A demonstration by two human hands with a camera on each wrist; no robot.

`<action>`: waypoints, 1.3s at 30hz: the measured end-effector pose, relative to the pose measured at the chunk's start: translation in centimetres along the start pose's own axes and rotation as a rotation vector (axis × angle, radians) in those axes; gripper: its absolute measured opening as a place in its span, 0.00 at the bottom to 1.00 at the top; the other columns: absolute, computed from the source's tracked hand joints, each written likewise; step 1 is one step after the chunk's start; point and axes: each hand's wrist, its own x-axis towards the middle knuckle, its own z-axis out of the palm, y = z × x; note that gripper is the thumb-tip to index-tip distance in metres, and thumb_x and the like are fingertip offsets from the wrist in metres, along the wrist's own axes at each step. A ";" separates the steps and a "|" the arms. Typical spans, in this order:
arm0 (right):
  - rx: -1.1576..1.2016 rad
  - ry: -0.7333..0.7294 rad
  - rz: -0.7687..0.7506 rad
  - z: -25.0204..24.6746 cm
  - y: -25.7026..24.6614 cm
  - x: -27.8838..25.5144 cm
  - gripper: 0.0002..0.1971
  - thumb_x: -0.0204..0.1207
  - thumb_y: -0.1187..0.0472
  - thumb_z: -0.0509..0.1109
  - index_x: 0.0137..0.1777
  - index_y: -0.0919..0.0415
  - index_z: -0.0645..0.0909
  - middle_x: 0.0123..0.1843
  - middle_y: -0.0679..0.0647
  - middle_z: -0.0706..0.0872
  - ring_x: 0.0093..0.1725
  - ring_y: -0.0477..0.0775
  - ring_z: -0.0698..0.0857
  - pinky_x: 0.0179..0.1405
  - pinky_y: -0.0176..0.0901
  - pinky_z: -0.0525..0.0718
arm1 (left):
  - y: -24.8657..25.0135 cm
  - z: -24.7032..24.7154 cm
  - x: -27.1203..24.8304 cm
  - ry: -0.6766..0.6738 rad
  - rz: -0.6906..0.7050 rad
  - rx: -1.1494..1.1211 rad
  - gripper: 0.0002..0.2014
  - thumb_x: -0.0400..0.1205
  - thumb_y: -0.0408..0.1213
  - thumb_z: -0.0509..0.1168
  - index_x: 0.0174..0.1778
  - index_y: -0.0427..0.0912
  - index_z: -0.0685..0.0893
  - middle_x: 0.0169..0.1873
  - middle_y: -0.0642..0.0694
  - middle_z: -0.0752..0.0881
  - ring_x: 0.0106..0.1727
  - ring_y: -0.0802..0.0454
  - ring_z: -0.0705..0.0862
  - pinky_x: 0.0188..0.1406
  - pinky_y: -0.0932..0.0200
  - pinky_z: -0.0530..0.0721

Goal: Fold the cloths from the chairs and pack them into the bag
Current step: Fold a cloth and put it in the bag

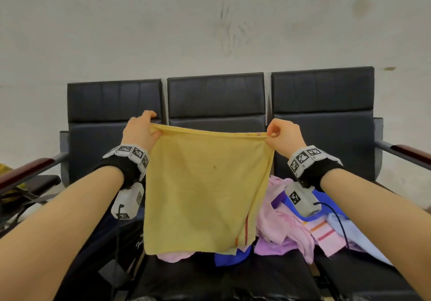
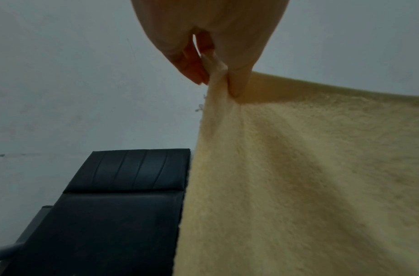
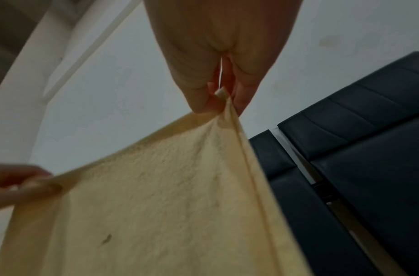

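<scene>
Yellow towel (image 1: pixel 200 191) held up before the chairs (image 1: pixel 215 97).
Its top corners were pinched by the left hand (image 1: pixel 140 130) and right hand (image 1: pixel 285 137), held apart.

white script lettering shows on a black bag (image 1: pixel 130 237) on the left seat of the chairs (image 1: pixel 112 104), near its front edge; only "fe" can be made out, the rest hidden by the yellow cloth (image 1: pixel 203 191).

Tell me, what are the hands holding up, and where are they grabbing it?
A yellow towel: the left hand pinches its top left corner, the right hand its top right corner.
</scene>
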 end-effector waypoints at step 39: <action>0.357 -0.144 0.121 5.4 -1.5 -2.4 0.05 0.76 0.57 0.71 0.39 0.53 0.81 0.35 0.50 0.83 0.43 0.54 0.84 0.49 0.54 0.86 | 1.9 7.3 -6.2 -0.849 -0.087 0.330 0.23 0.76 0.56 0.67 0.50 0.36 0.80 0.47 0.45 0.85 0.48 0.46 0.84 0.53 0.53 0.83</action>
